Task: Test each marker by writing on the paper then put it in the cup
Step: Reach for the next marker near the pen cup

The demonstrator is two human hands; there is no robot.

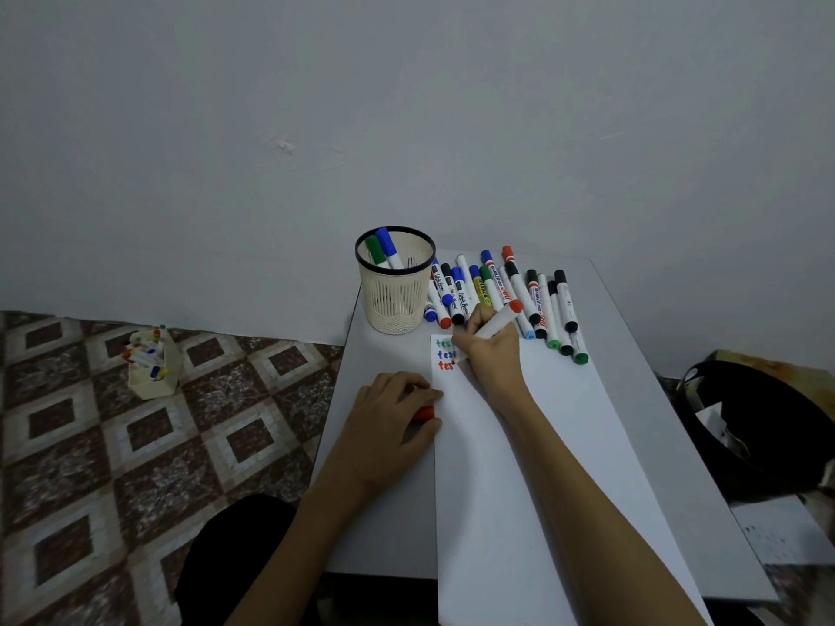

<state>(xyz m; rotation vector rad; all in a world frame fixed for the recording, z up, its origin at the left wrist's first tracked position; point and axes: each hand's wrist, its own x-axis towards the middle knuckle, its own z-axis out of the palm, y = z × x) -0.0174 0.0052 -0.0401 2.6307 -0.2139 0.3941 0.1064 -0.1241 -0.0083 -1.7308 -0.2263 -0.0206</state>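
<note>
Three lines of writing sit at the top-left corner of the sheet of white paper [542, 445]: a green word [445, 343], a blue word [446, 355], and a red one [445, 366] part-formed, reading "tes". The right hand [485, 354] grasps a white-barrelled marker with a red end [497, 320] in a pen grip. The nib end is down at the red line and the red end slants up to the right. The nib itself is hidden behind the fingers. The left hand [388, 413] lies at the paper's left edge, fingers curled round a red cap [423, 414], fingertips touching the sheet's margin.

Step in hand, as I judge it: finishing the red test word.
- Keep the pressure light and even so the ink flow shows true.
- Hold the left hand on the margin so the sheet cannot slide.
- Keep the last letter clear of the blue line above.
- Seat the cap squarely before the drop.

The cream mesh cup with a black rim [395, 300] stands just beyond the paper's top-left corner. It holds a green-capped marker [375, 249] and a blue-capped marker [388, 246], caps up. That suggests two are done and this is the third. A loose row of capped markers [519, 291] lies behind the paper, right of the cup, so many are likely untested.

Further out:
- pale grey table [370, 512]
- small cream box of markers [151, 368] on the patterned tile floor [90, 445], left
- black bag [759, 426], right
</note>
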